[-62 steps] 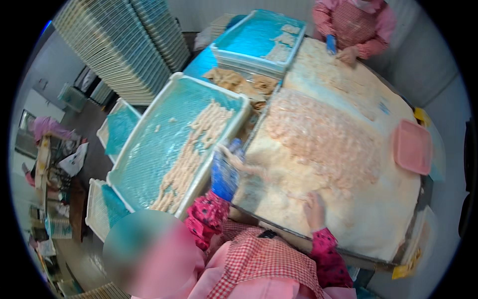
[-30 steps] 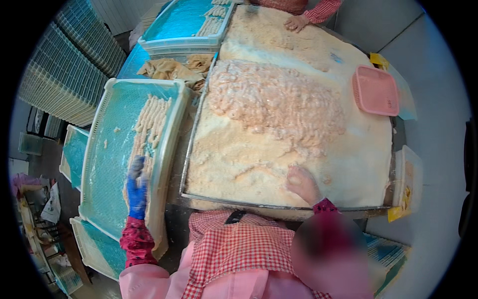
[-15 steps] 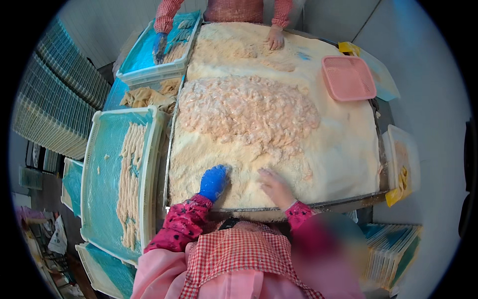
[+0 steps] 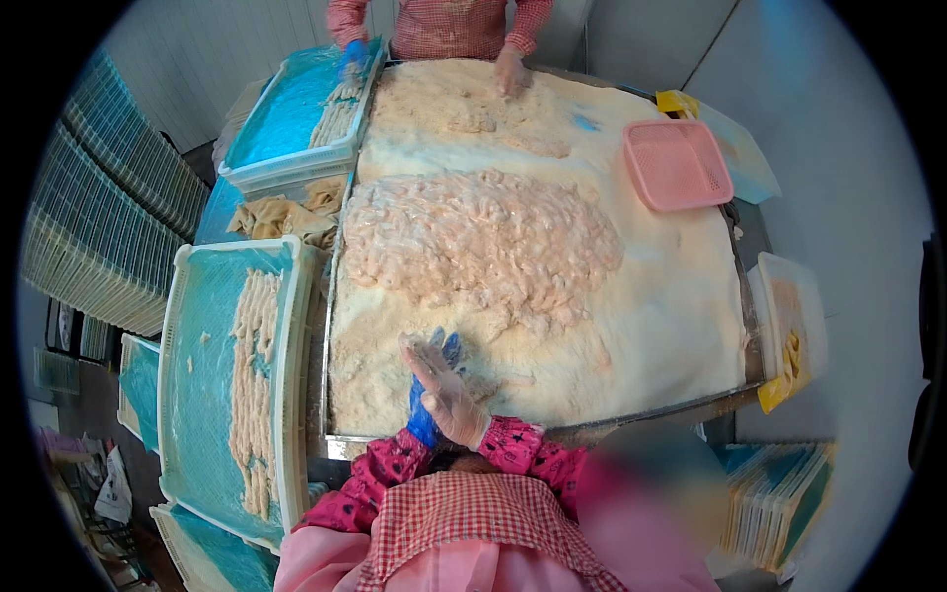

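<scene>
My left hand (image 4: 420, 418), in a blue glove, is at the near edge of the flour-covered table (image 4: 671, 326). Across it lies my right hand (image 4: 451, 403), in a thin clear glove dusted with coating. The right fingers are stretched out, and the blue fingertips show straight behind them. Most of the left palm is hidden, so whether anything lies between the two palms does not show. Just beyond my hands spreads a large heap of wet, pale pink raw meat pieces (image 4: 473, 237), with loose crumbly coating around its near side.
To my left, a white tray (image 4: 294, 395) lined with blue film holds rows of coated strips (image 4: 254, 385). A pink basket (image 4: 677, 166) stands at the far right. Across the table a person works beside another tray (image 4: 286, 176). Stacked trays (image 4: 109, 217) stand at left.
My right hand has moved left onto my left hand; before, they were apart over the flour. The person opposite has moved the blue-gloved hand, and more strips now show in that tray.
</scene>
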